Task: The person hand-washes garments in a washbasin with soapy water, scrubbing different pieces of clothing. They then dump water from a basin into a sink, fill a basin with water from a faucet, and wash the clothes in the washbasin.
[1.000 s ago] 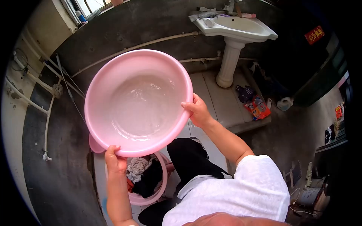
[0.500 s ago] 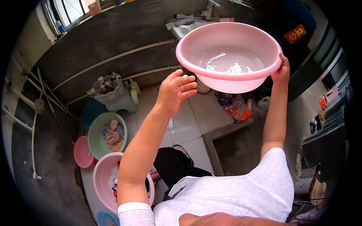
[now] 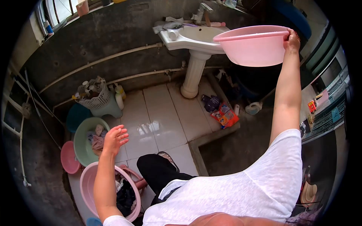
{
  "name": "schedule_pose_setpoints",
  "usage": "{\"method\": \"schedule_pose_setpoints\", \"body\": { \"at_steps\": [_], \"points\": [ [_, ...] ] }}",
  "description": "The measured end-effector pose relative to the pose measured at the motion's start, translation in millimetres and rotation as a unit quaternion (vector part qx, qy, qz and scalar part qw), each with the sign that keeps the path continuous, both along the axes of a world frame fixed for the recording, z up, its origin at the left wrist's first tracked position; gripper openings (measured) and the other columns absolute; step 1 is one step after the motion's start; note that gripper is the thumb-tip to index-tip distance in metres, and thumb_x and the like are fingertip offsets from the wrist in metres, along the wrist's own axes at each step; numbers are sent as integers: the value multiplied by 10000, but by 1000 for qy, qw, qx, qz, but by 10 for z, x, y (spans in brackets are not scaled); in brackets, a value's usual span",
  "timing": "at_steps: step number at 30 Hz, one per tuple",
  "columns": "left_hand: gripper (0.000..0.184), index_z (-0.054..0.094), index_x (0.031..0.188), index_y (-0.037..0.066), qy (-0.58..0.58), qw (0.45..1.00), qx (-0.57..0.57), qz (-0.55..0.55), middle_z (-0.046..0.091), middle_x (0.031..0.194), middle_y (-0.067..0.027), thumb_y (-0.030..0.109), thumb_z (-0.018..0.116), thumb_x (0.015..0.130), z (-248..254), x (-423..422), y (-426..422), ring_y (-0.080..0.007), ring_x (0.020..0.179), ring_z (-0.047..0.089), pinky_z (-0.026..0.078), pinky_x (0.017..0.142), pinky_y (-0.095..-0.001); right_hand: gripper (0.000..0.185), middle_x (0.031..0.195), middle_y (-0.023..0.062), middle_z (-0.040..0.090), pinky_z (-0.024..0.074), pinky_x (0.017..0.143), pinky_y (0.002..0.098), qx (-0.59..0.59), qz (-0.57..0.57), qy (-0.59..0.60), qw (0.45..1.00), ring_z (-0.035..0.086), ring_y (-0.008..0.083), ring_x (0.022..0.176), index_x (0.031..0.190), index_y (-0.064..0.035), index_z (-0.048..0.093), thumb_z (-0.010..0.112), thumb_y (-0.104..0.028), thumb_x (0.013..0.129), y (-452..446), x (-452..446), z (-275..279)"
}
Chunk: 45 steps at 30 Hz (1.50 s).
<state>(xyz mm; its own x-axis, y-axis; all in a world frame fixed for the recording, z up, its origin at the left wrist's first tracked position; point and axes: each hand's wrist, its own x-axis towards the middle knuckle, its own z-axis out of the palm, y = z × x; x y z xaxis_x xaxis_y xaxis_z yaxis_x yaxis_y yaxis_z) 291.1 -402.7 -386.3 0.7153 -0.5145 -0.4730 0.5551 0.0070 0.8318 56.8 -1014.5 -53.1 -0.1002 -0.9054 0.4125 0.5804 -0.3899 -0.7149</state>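
While the right hand grips the large pink basin by its rim, the arm stretches well out to the person's right. Its fingers are closed around the edge, and the basin hangs in the air, its side turned to the camera, so its contents are hidden. In this view it overlaps the right end of the white washbasin; whether the two touch, I cannot tell.

Held apart from it, the left hand is raised with its fingers loosely spread and has hold of nothing. It appears just beside a green basin of pale clothes, and its forearm crosses in front of a pink tub holding dark clothing. A small pink basin sits beside the green one, and a basket of bottles stands behind it. An orange packet lies near the washbasin's pedestal.
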Motion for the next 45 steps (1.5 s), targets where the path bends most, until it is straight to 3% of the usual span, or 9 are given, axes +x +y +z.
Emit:
{"method": "schedule_pose_setpoints", "body": {
  "at_steps": [5,12,16,31,38,41,43,44,45],
  "points": [
    [316,502,1105,55,2,988,41,147,584,906,-67,195,524,822,-233,131,869,-180,754,580,495,655,-341,183,660,68,563,424,438,202,-78,-75,175,979,524,120,507,709,17,568,674,-132,706,-120,632,292],
    [314,525,1104,98,17,951,89,294,580,898,-34,223,546,817,-367,-294,2039,-165,757,558,472,658,-325,347,622,62,587,446,514,264,-198,-242,473,824,560,134,518,763,-19,588,655,-351,690,-278,1194,267],
    [311,540,1090,114,33,922,121,367,575,902,-17,253,555,813,-418,-506,2411,-157,770,543,455,677,-322,463,726,138,644,483,704,326,-255,-285,490,784,638,264,708,849,-9,604,617,-422,640,-393,1344,97],
    [330,511,1122,100,23,924,164,346,570,909,-40,236,540,823,-438,-906,2526,-170,751,541,467,610,-317,359,773,169,616,474,698,427,-488,-309,511,637,597,358,745,918,-28,537,554,-337,735,15,1678,-355],
    [343,500,1130,81,3,921,214,324,571,888,-48,210,534,814,-448,-1162,2620,-157,734,544,467,580,-298,470,835,191,627,467,755,384,-416,-339,503,677,604,341,832,891,-10,591,574,-429,679,-3,1192,-447],
    [381,500,1146,86,-12,894,329,303,566,907,-42,198,523,782,-825,-1251,2801,-135,740,529,447,630,-291,451,859,188,622,454,772,381,-299,-311,460,776,596,339,847,901,-8,591,570,-410,700,-71,638,-625],
    [426,495,1147,41,-54,859,455,230,563,923,-67,148,528,736,-1175,-1298,2936,-164,783,537,452,647,-311,378,893,157,623,441,800,322,-184,-235,379,876,594,261,881,920,48,582,648,-256,705,-196,227,-943],
    [495,447,1198,15,-82,841,486,223,548,1011,-128,156,533,730,-1356,-1345,2961,-232,889,532,434,756,-333,264,805,97,602,468,635,284,-169,-117,211,956,584,198,711,911,35,572,648,-133,722,-374,3,-1194],
    [568,400,1248,-11,-109,823,514,215,533,1100,-190,163,538,725,-1546,-1375,2991,-301,995,528,416,865,-356,191,732,51,560,405,447,239,-83,-63,196,975,516,132,550,883,6,553,632,-77,731,-432,-296,-1453]
  ]
}}
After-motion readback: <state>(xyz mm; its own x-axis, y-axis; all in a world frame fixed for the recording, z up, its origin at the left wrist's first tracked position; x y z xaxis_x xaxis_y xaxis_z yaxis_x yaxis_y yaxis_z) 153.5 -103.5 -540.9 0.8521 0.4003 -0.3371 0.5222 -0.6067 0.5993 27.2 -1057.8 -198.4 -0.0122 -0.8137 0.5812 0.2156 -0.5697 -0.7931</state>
